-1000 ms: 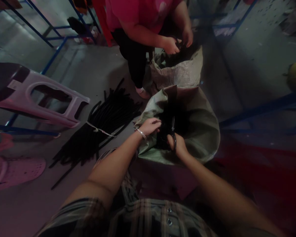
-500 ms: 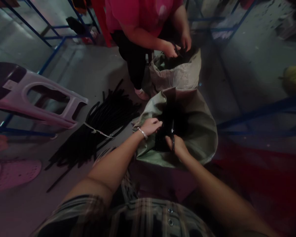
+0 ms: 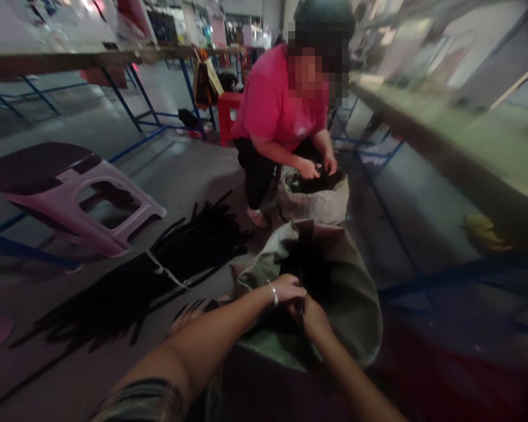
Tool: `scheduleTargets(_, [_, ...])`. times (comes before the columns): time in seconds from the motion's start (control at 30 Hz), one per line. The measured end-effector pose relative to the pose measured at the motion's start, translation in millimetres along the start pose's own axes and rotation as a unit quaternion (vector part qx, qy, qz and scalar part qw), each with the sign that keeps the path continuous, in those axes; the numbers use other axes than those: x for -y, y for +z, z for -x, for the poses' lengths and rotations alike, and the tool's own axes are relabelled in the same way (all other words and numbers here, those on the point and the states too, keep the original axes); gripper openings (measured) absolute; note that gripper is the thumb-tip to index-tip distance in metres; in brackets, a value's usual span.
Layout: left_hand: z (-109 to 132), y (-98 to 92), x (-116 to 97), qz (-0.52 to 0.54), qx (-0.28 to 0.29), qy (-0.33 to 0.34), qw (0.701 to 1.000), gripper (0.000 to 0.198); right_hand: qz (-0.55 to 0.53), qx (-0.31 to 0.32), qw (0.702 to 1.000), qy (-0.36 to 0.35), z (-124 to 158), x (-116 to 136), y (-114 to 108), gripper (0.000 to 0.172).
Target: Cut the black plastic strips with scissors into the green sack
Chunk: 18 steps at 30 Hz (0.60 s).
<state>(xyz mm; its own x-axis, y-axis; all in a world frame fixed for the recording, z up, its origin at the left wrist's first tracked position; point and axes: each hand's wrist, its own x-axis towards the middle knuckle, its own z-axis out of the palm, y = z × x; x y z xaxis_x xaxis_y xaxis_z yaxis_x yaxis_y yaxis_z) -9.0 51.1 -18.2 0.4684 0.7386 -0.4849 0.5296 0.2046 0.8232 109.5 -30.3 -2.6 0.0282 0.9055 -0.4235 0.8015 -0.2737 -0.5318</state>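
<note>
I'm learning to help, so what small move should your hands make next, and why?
Probably lift the thin dark item a little with your right hand: those fingers seem to pinch it. Your left hand with the silver bracelet lies close beside it, over the black strips in the green woven sack, so it could steady them.

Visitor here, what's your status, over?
Left hand, right hand at the mouth of a green woven sack; dark strips inside; nothing blocking.
</note>
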Motion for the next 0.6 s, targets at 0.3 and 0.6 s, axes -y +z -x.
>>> scheduleTargets(0.3, [19, 13.4, 4, -0.059, -0.117, 0.025, 0.991, 0.024, -0.056, 0.020, 0.997, -0.057, 7, -6, 3, 0.045])
scheduleTargets(0.6, [70, 3.0, 16, 0.015, -0.014, 0.022, 1.000, 0.018, 0.050, -0.088, 0.992, -0.076, 43, 11, 8, 0.017])
